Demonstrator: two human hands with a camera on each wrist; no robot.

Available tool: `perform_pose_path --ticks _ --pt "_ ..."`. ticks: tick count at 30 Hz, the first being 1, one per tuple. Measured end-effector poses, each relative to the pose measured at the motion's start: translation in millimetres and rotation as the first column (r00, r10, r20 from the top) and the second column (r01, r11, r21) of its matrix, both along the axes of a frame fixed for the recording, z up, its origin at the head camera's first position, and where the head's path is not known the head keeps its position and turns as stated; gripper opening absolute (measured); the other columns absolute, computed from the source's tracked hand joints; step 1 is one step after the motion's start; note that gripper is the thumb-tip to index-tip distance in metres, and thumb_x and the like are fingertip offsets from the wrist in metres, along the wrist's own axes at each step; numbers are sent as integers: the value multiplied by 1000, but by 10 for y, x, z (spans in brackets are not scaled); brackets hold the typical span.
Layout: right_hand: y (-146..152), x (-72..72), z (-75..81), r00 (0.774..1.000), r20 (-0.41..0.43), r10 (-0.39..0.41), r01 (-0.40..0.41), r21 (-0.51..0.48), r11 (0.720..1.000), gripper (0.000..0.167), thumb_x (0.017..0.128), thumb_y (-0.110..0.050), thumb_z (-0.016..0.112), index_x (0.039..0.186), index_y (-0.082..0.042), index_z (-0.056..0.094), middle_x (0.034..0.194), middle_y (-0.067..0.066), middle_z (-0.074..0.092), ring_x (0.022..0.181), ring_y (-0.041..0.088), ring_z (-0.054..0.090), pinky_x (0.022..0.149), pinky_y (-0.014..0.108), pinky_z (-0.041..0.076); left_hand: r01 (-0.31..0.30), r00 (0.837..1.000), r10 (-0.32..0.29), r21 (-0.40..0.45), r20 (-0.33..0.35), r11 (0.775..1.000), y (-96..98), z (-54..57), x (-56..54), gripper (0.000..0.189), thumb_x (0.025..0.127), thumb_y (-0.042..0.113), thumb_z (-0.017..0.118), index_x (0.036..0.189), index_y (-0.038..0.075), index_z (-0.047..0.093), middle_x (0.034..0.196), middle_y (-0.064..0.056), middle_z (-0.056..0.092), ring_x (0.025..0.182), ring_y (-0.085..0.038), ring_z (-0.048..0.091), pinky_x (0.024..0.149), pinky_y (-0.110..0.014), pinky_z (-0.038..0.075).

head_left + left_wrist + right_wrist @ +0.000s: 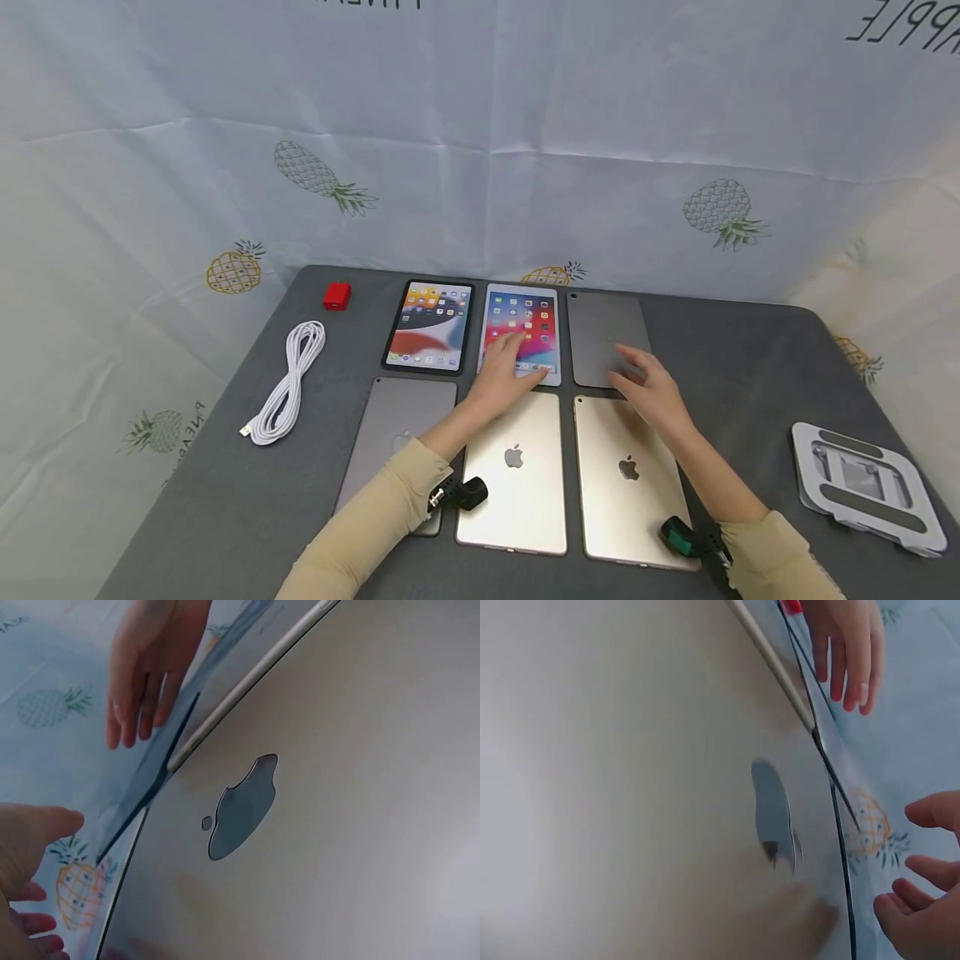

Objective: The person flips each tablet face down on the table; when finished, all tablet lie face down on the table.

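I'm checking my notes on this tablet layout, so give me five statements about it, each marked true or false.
1. The left hand is over the white-bezelled iPad. True.
2. The right hand grips the grey tablet. False: it holds nothing.
3. The white USB cable is looped into a bundle. True.
4. The red charger plug lies beside the folded stand. False: it lies near the cable, on the opposite side of the table.
5. The middle front gold iPad shows a lit screen. False: its back faces up.

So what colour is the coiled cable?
The cable is white; it shows best in the head view.
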State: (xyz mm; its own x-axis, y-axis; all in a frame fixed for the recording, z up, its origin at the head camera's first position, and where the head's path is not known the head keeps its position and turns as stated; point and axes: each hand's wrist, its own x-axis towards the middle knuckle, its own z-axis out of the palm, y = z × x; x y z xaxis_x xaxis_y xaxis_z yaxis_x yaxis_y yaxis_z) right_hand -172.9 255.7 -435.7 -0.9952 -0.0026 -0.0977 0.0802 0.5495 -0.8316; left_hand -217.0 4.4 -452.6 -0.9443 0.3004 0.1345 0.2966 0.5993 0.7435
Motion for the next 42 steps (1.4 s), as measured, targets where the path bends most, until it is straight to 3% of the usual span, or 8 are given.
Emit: perform_pose_path --ticks 7,12,16,20,23,26,34,42 --pt "-260 -43 -18 996 81 32 -13 -229 973 64 99 -21 59 153 -8 29 157 17 25 144 35 23 112 49 28 -96 994 92 53 66 994 -201 1 9 85 87 36 72 152 2 28 156 -20 19 142 -35 20 111 -55 29" --pt "-432 -57 -39 992 123 28 16 -348 938 59 99 -14 56 152 -6 31 155 16 32 143 29 28 114 45 26 -125 983 112 85 146 988 -325 6 45 86 88 36 70 154 4 24 158 -22 16 142 -40 21 109 -60 28" --pt "-532 -45 -48 985 164 50 22 -410 912 58 100 -14 53 152 -5 29 156 14 31 143 28 29 115 43 23 -135 976 112 114 185 984 -412 20 64 84 89 36 67 153 2 25 156 -24 21 141 -41 24 110 -60 26" --pt "-598 -22 -53 980 181 88 0 -437 899 59 101 -13 51 153 -3 26 157 15 26 144 28 26 116 43 20 -148 962 85 235 259 961 -461 60 101 78 91 31 66 151 -1 28 146 -24 39 134 -38 38 108 -55 32" --pt "-645 -15 -63 977 189 94 1 -451 892 59 100 -11 51 153 -2 25 158 16 25 144 28 24 116 42 20 -192 929 51 361 367 912 -486 100 134 76 92 27 65 151 -2 26 147 -23 40 135 -36 38 109 -50 34" --pt "-686 -13 -68 976 193 101 2 -473 881 60 100 -11 51 153 0 23 158 19 23 145 29 23 116 41 21 -248 889 14 456 457 854 -522 128 133 73 95 24 62 151 -5 24 152 -25 30 141 -37 29 113 -48 28" --pt "-760 3 -58 973 196 122 -2 -522 853 62 101 -9 49 154 0 18 160 16 19 147 23 17 116 38 20 -346 818 -147 682 555 645 -650 104 31 56 101 8 46 147 -13 22 154 -25 23 141 -36 28 114 -44 27" --pt "-775 -18 -71 973 212 96 29 -520 853 61 101 -8 49 154 -1 20 159 15 21 146 23 19 116 37 19 -387 777 -222 725 590 570 -696 160 -2 56 101 8 41 148 -13 19 155 -26 20 144 -37 20 115 -46 24"
